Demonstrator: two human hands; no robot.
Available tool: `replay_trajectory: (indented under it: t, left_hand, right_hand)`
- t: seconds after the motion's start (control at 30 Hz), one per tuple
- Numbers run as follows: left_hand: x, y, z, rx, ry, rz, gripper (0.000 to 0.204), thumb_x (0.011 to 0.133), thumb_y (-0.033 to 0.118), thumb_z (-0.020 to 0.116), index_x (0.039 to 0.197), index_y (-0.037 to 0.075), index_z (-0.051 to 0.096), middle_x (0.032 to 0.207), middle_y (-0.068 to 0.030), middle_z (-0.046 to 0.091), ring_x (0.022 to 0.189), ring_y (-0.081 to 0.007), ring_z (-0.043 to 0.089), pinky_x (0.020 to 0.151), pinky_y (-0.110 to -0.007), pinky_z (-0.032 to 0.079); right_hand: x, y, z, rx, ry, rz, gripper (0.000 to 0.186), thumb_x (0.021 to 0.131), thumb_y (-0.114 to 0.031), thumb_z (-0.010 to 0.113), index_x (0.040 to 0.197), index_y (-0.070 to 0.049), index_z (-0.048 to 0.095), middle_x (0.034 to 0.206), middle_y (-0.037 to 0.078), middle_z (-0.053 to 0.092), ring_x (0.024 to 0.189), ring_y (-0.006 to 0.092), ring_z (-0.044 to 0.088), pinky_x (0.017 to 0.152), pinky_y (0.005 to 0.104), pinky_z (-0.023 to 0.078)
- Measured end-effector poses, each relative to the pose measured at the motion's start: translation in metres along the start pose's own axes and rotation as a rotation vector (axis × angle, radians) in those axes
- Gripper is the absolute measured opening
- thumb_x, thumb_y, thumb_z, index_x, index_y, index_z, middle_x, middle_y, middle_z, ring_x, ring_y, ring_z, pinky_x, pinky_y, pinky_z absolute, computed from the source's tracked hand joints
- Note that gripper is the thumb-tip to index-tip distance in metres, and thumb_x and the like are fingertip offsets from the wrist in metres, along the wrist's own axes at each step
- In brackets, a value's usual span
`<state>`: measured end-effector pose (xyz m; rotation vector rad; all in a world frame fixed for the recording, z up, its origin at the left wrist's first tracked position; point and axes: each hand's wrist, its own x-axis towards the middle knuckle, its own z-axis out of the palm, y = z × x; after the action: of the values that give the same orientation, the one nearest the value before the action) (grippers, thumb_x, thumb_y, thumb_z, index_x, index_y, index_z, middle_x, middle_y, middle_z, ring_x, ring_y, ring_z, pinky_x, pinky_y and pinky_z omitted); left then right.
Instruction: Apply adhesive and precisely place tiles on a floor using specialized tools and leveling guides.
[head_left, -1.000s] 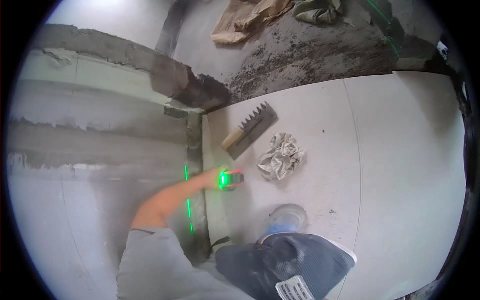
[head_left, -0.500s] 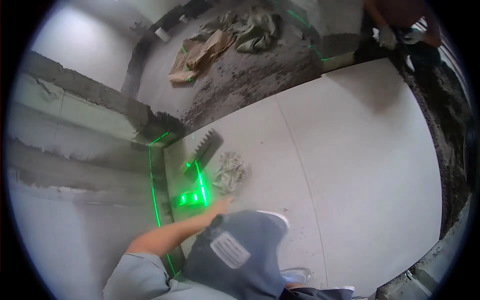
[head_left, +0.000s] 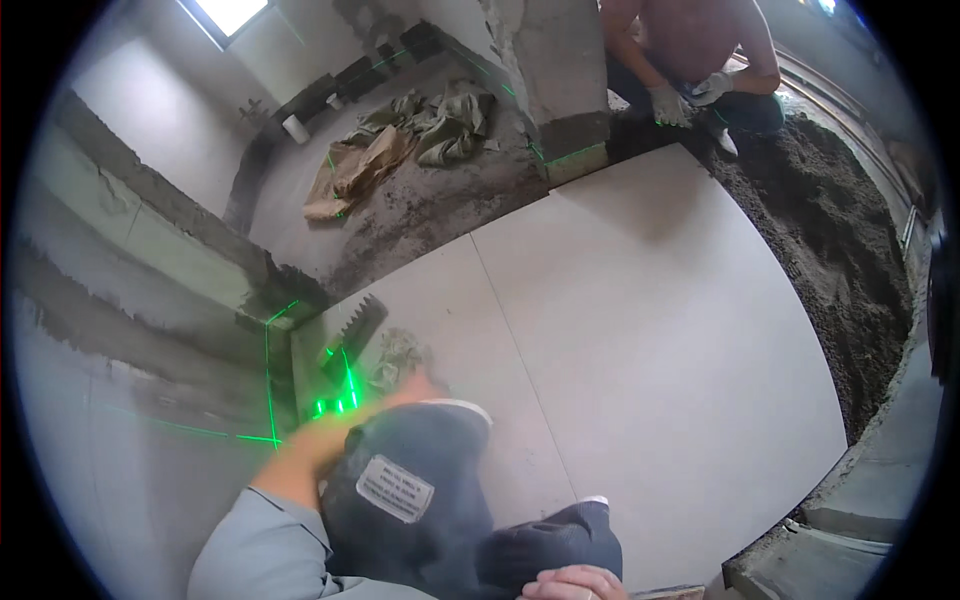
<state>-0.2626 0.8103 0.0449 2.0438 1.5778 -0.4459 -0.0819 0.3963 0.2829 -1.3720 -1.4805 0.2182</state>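
Observation:
My left hand (head_left: 422, 384) reaches past my knee to a crumpled pale cloth (head_left: 397, 357) on the light floor tiles (head_left: 630, 330). Motion smears its fingers, so their grip is unclear. Beside the cloth lies a dark notched trowel (head_left: 356, 326), teeth pointing up and left. A device glowing green (head_left: 335, 405) sits just behind my forearm, partly covered by it. At the lower edge my right hand (head_left: 575, 583) rests by my dark trouser leg, fingers loosely laid together and nothing visible in them; the picture's edge cuts it off.
A gloved person (head_left: 690, 60) crouches at the far right beside dark loose mortar (head_left: 820, 240). Brown and green sacks (head_left: 370, 160) lie on the rough floor beyond the tiles. A rough wall (head_left: 150, 290) stands on the left, crossed by green laser lines. A wall corner (head_left: 560, 90) juts in behind.
The view has swung to the right and up, bringing the crouching person fully into sight. My right hand has come into view at the bottom. My left hand has moved closer to the cloth.

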Motion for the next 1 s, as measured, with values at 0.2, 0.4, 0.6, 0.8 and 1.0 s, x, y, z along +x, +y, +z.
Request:
replay_trajectory:
  t: [0.2, 0.4, 0.6, 0.8, 1.0]
  left_hand:
    - [0.031, 0.114, -0.130, 0.115, 0.485, 0.090, 0.077, 0.064, 0.034, 0.079, 0.134, 0.011, 0.056, 0.134, -0.0269, 0.053, 0.127, -0.0455, 0.052, 0.108, -0.047, 0.044]
    - [0.046, 0.148, -0.169, 0.071, 0.741, 0.162, 0.069, 0.069, 0.034, 0.081, 0.128, 0.010, 0.055, 0.131, -0.0257, 0.050, 0.126, -0.0435, 0.047, 0.105, -0.050, 0.044]
    - [0.051, 0.146, -0.248, -0.030, 1.281, 0.527, 0.055, 0.074, 0.031, 0.082, 0.115, 0.007, 0.055, 0.120, -0.0204, 0.050, 0.118, -0.0390, 0.046, 0.101, -0.049, 0.041]
    - [0.029, 0.119, -0.312, -0.111, 1.689, 0.806, 0.056, 0.073, 0.030, 0.084, 0.114, 0.006, 0.054, 0.123, -0.0197, 0.046, 0.122, -0.0384, 0.041, 0.104, -0.048, 0.036]
    - [0.018, 0.141, -0.340, -0.121, 1.900, 0.932, 0.056, 0.075, 0.033, 0.085, 0.111, 0.006, 0.053, 0.115, -0.0152, 0.052, 0.113, -0.0354, 0.043, 0.098, -0.050, 0.038]
  right_hand:
    - [-0.020, -0.005, -0.007, -0.027, 0.191, 0.012, 0.025, 0.072, -0.002, 0.077, 0.095, -0.006, 0.070, 0.097, 0.009, 0.069, 0.089, 0.0283, 0.068, 0.077, 0.0380, 0.056]
    - [-0.025, -0.007, -0.011, -0.029, 0.194, 0.026, 0.026, 0.072, -0.001, 0.076, 0.097, -0.006, 0.070, 0.099, 0.010, 0.069, 0.089, 0.0286, 0.068, 0.076, 0.0378, 0.056]
    - [-0.030, -0.009, -0.015, -0.024, 0.106, 0.052, 0.028, 0.070, -0.009, 0.078, 0.097, -0.006, 0.071, 0.100, 0.009, 0.068, 0.091, 0.0289, 0.067, 0.077, 0.0388, 0.055]
    - [-0.022, -0.012, -0.017, -0.059, -0.010, 0.095, 0.030, 0.068, -0.013, 0.077, 0.097, -0.005, 0.072, 0.100, 0.009, 0.068, 0.091, 0.0290, 0.066, 0.078, 0.0392, 0.055]
    - [-0.019, -0.012, -0.006, -0.111, 0.003, 0.113, 0.037, 0.065, -0.020, 0.073, 0.099, -0.005, 0.073, 0.100, 0.010, 0.068, 0.092, 0.0292, 0.065, 0.079, 0.0399, 0.054]
